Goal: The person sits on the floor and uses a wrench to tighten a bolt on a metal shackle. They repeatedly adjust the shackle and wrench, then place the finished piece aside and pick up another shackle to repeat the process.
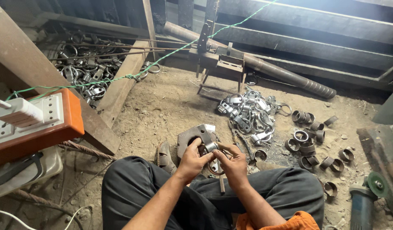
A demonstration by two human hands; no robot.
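Sandy dirt floor (162, 106) is spreading under everything, with long steel beams (307, 47) and a heavy round bar (264, 68) lying along the far side. Left of the beams, a large heap of finished clamps (83, 70) is sitting behind a wooden plank (119, 85). A smaller pile of clamps (247, 113) is lying ahead of the person, and loose metal rings (309, 147) are waiting to the right, seemingly not yet worked. So a good share looks done, with a batch left. An angle grinder (365, 198) is resting at lower right. Left hand (191, 161) and right hand (232, 165) are both closing their fingers around one small metal clamp piece (210, 147), holding it above the knees, just before a grey metal block (192, 136).
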